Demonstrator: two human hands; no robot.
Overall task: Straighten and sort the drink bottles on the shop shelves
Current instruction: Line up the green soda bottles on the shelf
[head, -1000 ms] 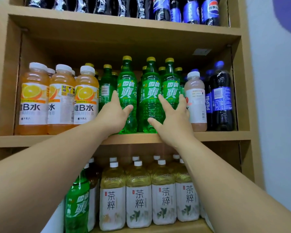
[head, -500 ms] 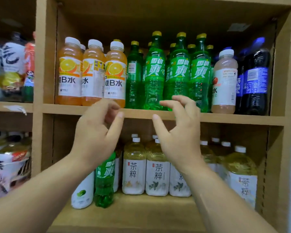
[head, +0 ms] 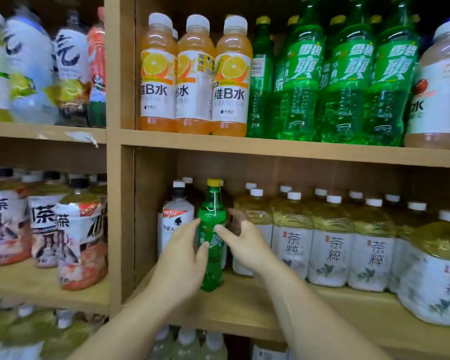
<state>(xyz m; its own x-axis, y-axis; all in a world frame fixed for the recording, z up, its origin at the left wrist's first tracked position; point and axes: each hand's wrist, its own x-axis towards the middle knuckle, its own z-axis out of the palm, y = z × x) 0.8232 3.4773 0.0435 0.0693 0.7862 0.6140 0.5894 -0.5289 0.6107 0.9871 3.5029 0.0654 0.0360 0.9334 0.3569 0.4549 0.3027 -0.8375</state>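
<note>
A single green soda bottle [head: 212,203] with a yellow cap stands upright at the left of the lower shelf [head: 244,313], between a white-labelled bottle [head: 176,216] and rows of yellow tea bottles [head: 333,245]. My left hand [head: 182,258] reaches to its left side, fingers spread and thumb across the front of the bottle. My right hand [head: 244,240] comes in from the right, thumb over the label and fingers beside the bottle's far side. Neither hand plainly grips it. On the shelf above stand matching green soda bottles [head: 348,81].
Orange vitamin drink bottles [head: 192,74] stand left of the green ones above, and a pale pink bottle [head: 437,87] stands to their right. A wooden upright [head: 120,178] divides off a left bay holding tea bottles [head: 78,229]. More bottles [head: 187,344] sit on the shelf below.
Both hands left the green bottles on the upper shelf and dropped to the lower shelf. They now flank the single green bottle there. The view has tilted down and left.
</note>
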